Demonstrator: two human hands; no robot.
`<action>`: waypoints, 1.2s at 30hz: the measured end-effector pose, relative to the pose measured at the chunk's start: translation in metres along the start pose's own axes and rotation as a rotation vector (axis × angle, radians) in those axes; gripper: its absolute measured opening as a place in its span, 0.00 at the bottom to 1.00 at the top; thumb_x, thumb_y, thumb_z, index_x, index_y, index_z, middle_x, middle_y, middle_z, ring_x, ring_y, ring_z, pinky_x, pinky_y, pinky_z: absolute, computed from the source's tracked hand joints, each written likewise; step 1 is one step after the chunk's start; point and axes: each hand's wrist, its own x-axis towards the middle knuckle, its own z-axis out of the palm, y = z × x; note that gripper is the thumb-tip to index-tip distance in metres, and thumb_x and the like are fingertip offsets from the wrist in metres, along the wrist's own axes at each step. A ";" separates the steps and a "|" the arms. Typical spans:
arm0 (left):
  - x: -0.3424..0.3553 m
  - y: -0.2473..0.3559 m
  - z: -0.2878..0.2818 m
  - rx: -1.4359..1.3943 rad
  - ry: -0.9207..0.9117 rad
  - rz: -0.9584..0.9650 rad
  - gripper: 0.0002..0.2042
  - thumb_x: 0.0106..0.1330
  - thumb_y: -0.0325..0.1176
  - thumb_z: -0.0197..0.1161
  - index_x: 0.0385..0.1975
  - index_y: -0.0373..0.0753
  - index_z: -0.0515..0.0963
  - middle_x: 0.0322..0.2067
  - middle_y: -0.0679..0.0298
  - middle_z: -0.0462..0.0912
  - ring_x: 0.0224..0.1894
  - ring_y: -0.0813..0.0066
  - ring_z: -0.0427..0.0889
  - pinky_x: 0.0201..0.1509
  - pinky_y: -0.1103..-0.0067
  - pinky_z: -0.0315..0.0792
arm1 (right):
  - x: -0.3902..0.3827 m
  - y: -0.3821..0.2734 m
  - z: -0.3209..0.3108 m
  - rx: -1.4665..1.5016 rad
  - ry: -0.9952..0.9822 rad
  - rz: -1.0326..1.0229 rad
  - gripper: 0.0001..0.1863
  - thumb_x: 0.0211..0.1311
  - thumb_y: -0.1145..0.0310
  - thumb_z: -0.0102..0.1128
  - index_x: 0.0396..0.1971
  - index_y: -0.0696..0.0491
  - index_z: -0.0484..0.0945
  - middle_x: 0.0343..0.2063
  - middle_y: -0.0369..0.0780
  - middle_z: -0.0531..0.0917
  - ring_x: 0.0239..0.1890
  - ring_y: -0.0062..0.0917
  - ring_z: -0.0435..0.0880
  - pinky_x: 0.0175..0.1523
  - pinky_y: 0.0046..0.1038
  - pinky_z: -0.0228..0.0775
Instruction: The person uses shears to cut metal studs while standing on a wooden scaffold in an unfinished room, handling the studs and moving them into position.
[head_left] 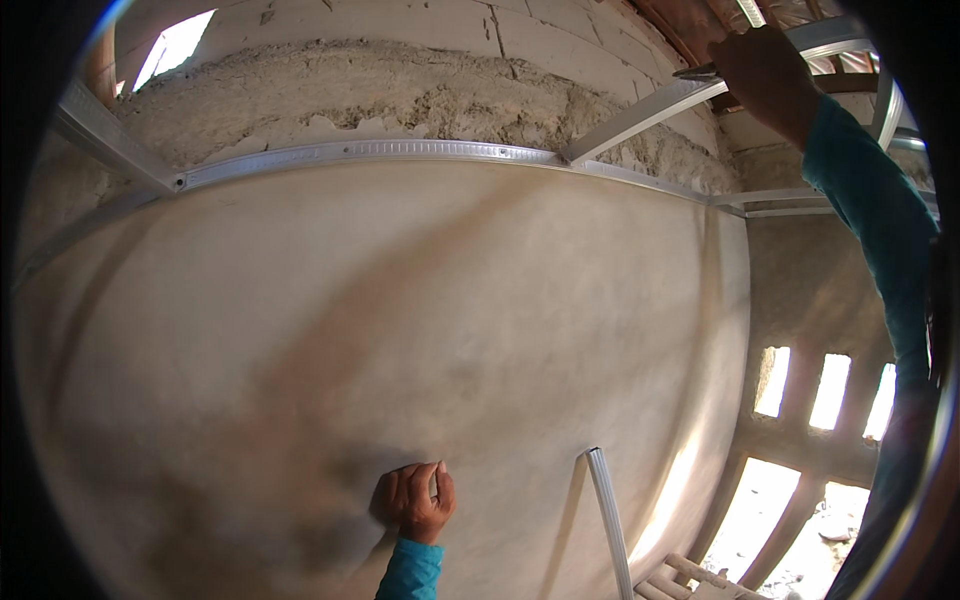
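Silvery metal beam is running from the wall track toward upper right; right hand is gripping a dark tool at it. Left hand is showing a loose fist before the plastered wall; cannot tell whether it is holding anything.

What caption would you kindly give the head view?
Right hand holding a dark tool at a metal bar, left hand curled before a plastered wall.
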 end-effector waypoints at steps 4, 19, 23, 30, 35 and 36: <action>0.003 -0.005 0.003 0.000 -0.002 -0.019 0.10 0.61 0.27 0.71 0.38 0.42 0.77 0.30 0.65 0.81 0.30 0.63 0.78 0.35 0.68 0.68 | 0.001 -0.009 0.010 0.106 0.111 -0.081 0.04 0.60 0.68 0.66 0.34 0.50 0.83 0.27 0.39 0.86 0.33 0.31 0.90 0.40 0.34 0.80; -0.003 -0.005 0.000 0.174 -0.054 -0.011 0.05 0.65 0.32 0.69 0.37 0.45 0.80 0.31 0.64 0.82 0.32 0.61 0.82 0.36 0.67 0.75 | 0.017 -0.055 0.020 0.200 0.072 -0.036 0.08 0.57 0.66 0.63 0.21 0.46 0.86 0.23 0.37 0.87 0.29 0.31 0.88 0.34 0.37 0.77; -0.004 -0.018 -0.037 0.128 -0.076 -0.011 0.08 0.68 0.35 0.71 0.41 0.42 0.82 0.34 0.59 0.85 0.33 0.55 0.83 0.38 0.63 0.77 | 0.013 -0.054 0.002 0.232 -0.072 0.037 0.05 0.57 0.69 0.65 0.26 0.50 0.88 0.26 0.41 0.89 0.32 0.34 0.91 0.36 0.39 0.82; 0.000 0.001 -0.018 0.085 -0.053 -0.007 0.06 0.69 0.31 0.70 0.39 0.37 0.82 0.34 0.58 0.85 0.32 0.58 0.83 0.37 0.67 0.77 | -0.004 -0.036 0.011 0.214 -0.284 0.025 0.07 0.62 0.67 0.63 0.33 0.50 0.88 0.32 0.41 0.90 0.38 0.35 0.92 0.41 0.39 0.85; -0.009 -0.003 -0.011 0.010 -0.023 -0.046 0.06 0.69 0.28 0.69 0.39 0.35 0.82 0.33 0.55 0.85 0.32 0.57 0.84 0.37 0.68 0.78 | -0.012 -0.037 0.044 0.254 -0.394 0.078 0.07 0.62 0.68 0.62 0.36 0.50 0.87 0.35 0.42 0.90 0.38 0.36 0.92 0.43 0.40 0.85; -0.011 -0.004 -0.011 0.010 -0.025 -0.044 0.06 0.69 0.28 0.69 0.39 0.35 0.82 0.33 0.55 0.85 0.32 0.57 0.84 0.37 0.68 0.78 | -0.014 -0.039 0.047 0.258 -0.407 0.071 0.07 0.61 0.68 0.62 0.36 0.50 0.87 0.35 0.43 0.90 0.38 0.37 0.92 0.43 0.41 0.85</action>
